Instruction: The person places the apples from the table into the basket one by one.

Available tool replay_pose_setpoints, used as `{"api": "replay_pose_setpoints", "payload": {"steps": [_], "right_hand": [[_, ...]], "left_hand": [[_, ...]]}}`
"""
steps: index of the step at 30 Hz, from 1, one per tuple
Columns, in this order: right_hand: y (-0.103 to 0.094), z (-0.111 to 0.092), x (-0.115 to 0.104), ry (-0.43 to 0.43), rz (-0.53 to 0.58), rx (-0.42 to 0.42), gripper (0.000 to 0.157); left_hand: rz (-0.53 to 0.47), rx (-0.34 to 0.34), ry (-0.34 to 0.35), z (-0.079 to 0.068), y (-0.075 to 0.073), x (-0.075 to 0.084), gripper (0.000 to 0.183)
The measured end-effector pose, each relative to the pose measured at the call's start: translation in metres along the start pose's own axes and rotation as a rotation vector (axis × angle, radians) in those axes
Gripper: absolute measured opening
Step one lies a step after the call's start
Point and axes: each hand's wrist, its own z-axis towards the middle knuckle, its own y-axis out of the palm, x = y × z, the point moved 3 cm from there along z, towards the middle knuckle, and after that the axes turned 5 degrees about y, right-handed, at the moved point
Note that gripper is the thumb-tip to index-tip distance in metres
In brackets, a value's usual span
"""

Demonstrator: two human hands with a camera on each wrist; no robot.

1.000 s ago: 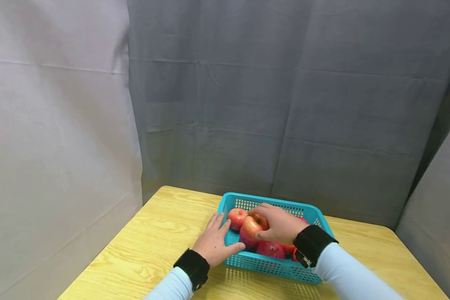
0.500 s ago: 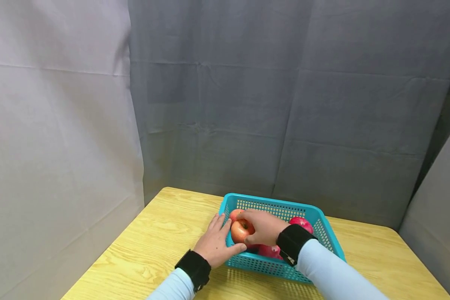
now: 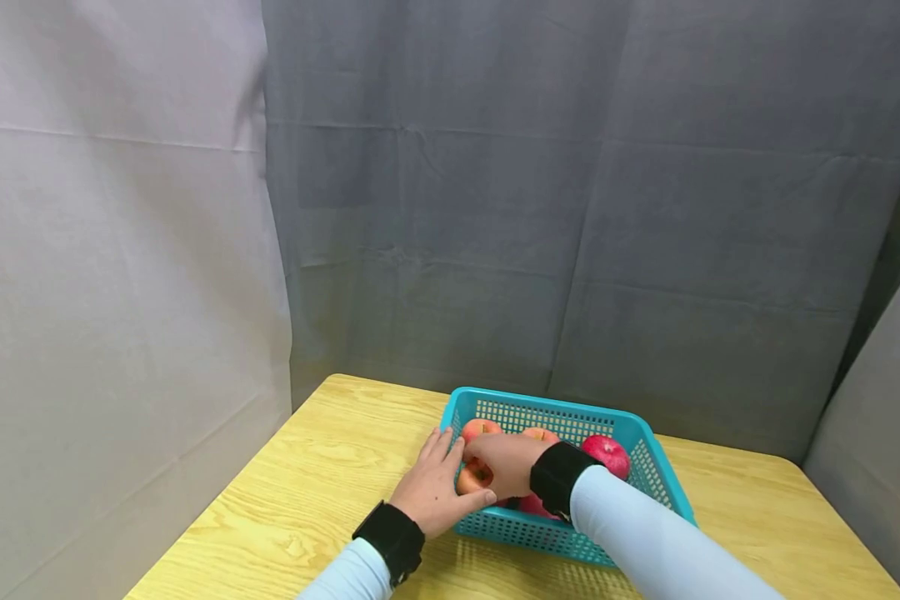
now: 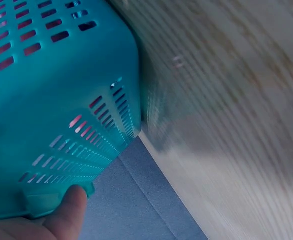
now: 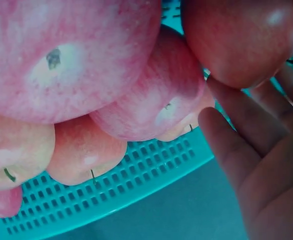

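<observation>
A teal plastic basket [image 3: 547, 546] with apples stands on the table. My left hand [image 3: 435, 492] rests on its left end and near corner with the fingers extended; in the left wrist view one finger [image 4: 72, 207] touches the rim. My right hand [image 3: 506, 462] reaches into the left part of the basket, its fingers around an orange-red apple [image 3: 472, 477]. The right wrist view shows that apple [image 5: 241, 37] against the fingers. Behind it lies another apple [image 3: 483, 428]. A deep-pink apple [image 3: 607, 457] sits at the right, and a paler one [image 3: 540, 434] in the middle.
The basket is on a yellow wood-grain table [image 3: 330, 475]. A grey curtain [image 3: 450, 208] hangs behind it, and pale cloth [image 3: 120, 250] hangs at the left. More apples in the basket are partly hidden by my right hand and forearm.
My right hand has moved left and lower in the basket with the orange-red apple. Apples in the middle and at the right have come into view. My left hand keeps its place on the basket.
</observation>
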Motion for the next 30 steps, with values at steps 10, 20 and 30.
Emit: {"api": "replay_pose_setpoints", "payload": {"steps": [10, 20, 30], "right_hand": [[0.015, 0.017, -0.002, -0.04, -0.007, -0.035, 0.028], [0.021, 0.02, -0.009, -0.006, -0.23, -0.04, 0.049], [0.025, 0.004, 0.001, 0.007, -0.183, -0.04, 0.052]], "left_hand": [[0.002, -0.005, 0.003, -0.005, 0.002, -0.004, 0.109], [0.025, 0.002, 0.006, -0.007, -0.004, 0.001, 0.106], [0.009, -0.02, 0.034, -0.005, 0.003, 0.008, 0.102]]}}
